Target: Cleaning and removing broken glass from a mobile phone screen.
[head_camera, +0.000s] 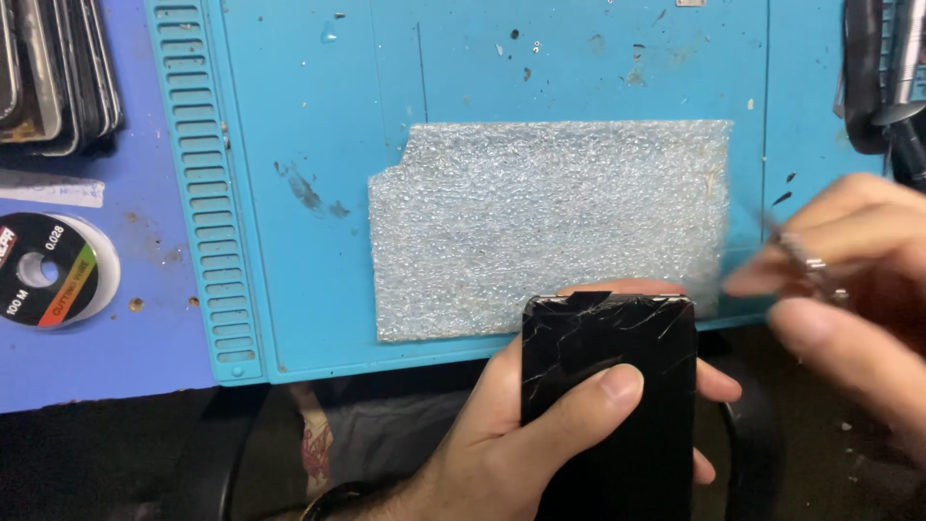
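Note:
My left hand (502, 425) grips a black phone (610, 386) with a badly cracked glass face, thumb across its front and fingers wrapped behind. The phone is held upright over the near edge of the blue work mat (318, 125). My right hand (849, 270), blurred with motion, pinches a small metal tool (805, 260) like tweezers, to the right of the phone's top corner and apart from it.
A sheet of white foam wrap (550, 222) lies on the mat just beyond the phone. A spool of cutting wire (43, 270) sits at the left, with stacked phone parts (58, 68) above it. Dark tools (883, 68) lie at the top right.

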